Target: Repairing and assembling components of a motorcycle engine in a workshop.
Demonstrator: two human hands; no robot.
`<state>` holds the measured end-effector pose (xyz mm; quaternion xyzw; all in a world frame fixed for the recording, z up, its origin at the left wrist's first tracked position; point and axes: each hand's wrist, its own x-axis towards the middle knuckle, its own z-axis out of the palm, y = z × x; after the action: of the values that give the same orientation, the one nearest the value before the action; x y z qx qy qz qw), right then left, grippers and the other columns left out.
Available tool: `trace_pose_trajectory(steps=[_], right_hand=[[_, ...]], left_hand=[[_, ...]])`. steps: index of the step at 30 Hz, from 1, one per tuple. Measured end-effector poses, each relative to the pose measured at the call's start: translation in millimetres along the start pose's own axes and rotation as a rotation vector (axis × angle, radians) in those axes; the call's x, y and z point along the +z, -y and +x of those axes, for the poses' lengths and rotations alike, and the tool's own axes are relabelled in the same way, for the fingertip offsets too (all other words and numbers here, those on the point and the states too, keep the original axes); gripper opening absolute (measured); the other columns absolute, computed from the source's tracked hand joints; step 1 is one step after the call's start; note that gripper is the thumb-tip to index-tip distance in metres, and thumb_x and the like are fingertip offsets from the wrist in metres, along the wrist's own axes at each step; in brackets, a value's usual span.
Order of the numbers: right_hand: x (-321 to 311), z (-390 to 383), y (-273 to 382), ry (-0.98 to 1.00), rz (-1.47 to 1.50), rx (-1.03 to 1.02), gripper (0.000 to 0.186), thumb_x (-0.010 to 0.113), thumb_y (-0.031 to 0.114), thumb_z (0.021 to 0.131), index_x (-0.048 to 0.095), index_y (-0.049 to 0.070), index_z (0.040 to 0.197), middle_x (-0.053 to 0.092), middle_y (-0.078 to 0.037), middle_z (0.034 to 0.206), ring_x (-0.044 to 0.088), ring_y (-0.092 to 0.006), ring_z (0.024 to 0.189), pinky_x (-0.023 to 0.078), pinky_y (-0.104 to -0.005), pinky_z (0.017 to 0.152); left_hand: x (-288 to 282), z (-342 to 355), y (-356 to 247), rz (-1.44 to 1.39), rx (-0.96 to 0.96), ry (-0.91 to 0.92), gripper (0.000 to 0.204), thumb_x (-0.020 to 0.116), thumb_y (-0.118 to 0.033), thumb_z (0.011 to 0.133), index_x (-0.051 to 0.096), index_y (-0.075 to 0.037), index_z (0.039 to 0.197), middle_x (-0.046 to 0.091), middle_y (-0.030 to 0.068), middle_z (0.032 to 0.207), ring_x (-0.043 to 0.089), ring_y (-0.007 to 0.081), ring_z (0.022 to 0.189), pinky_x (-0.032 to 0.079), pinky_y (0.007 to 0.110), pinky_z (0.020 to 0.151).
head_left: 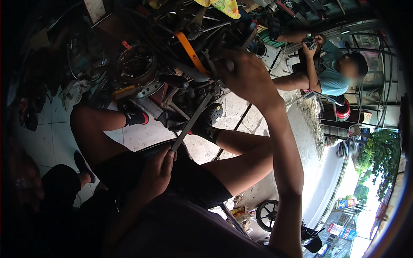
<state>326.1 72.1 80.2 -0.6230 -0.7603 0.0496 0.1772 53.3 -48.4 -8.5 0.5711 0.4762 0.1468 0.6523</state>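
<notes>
In my left hand, low in the middle above my lap, the fingers are closed round the near end of a long flat metal bar. The bar slants up and away to a small metal fitting by my right hand. That hand is bent over the bar's far end with its fingers curled. Shadow hides the fingertips, so what they grip cannot be made out. Just left of them is an open-ended wrench, and beside it an orange strip-like piece runs up and left.
Dark metal parts and tools pile up beyond my hands, with a round wheel hub at left. A seated person in a light blue shirt holds a dark part at upper right. A spoked wheel stands at lower right, near the road.
</notes>
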Motion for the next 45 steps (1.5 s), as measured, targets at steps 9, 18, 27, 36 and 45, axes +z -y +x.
trace_pose_trajectory(steps=[9, 18, 27, 36, 45], right_hand=[[41.4, 1.7, -17.6, -0.026, -0.118, 0.117, 0.041, 0.075, 0.043, 0.078, 0.074, 0.005, 0.094, 0.07, -0.019, 0.084, 0.068, -0.0361, 0.083, 0.054, -0.042, 0.077], [44.8, -13.1, -15.6, -0.163, 0.091, 0.31, 0.033, 0.068, 0.031, 0.088, 0.071, -0.001, 0.094, 0.068, -0.018, 0.074, 0.067, -0.0325, 0.065, 0.049, -0.0394, 0.06], [22.9, -67.1, -43.5, -0.458, 1.038, 0.685, 0.03, 0.077, 0.027, 0.086, 0.07, 0.0, 0.096, 0.053, 0.002, 0.064, 0.05, -0.0089, 0.053, 0.037, -0.0239, 0.048], [22.8, -92.1, -71.5, -0.748, 1.942, 0.481, 0.031, 0.055, 0.042, 0.1, 0.055, 0.013, 0.111, 0.067, -0.009, 0.096, 0.063, -0.0209, 0.084, 0.055, -0.0364, 0.071], [10.2, -91.4, 44.0, -0.568, 0.734, -0.273, 0.022, 0.061, 0.028, 0.093, 0.065, 0.006, 0.089, 0.063, -0.015, 0.075, 0.065, -0.0336, 0.072, 0.05, -0.0422, 0.061]], left_hand=[[-1.6, -4.9, 4.2, 0.011, 0.023, -0.049, 0.026, 0.044, -0.022, 0.105, 0.057, 0.0, 0.103, 0.061, 0.0126, 0.08, 0.06, 0.0235, 0.07, 0.047, 0.035, 0.066], [9.1, -6.4, 14.5, 0.001, 0.215, -0.098, 0.02, 0.047, -0.018, 0.103, 0.056, 0.0, 0.1, 0.061, 0.0154, 0.081, 0.062, 0.0323, 0.077, 0.048, 0.04, 0.071], [10.0, -3.3, 18.1, 0.037, 0.125, -0.036, 0.025, 0.046, -0.022, 0.104, 0.058, 0.0, 0.101, 0.061, 0.0138, 0.08, 0.061, 0.0273, 0.075, 0.047, 0.039, 0.07], [-11.4, 8.0, 42.8, -0.172, -0.147, -0.27, 0.025, 0.051, -0.034, 0.103, 0.056, -0.01, 0.097, 0.054, -0.0048, 0.08, 0.043, -0.0016, 0.063, 0.023, 0.015, 0.046], [3.4, 15.4, 18.7, -0.213, -0.278, -0.402, 0.041, 0.056, -0.036, 0.101, 0.054, -0.008, 0.13, 0.061, 0.0025, 0.109, 0.056, 0.0066, 0.088, 0.035, 0.018, 0.056]])
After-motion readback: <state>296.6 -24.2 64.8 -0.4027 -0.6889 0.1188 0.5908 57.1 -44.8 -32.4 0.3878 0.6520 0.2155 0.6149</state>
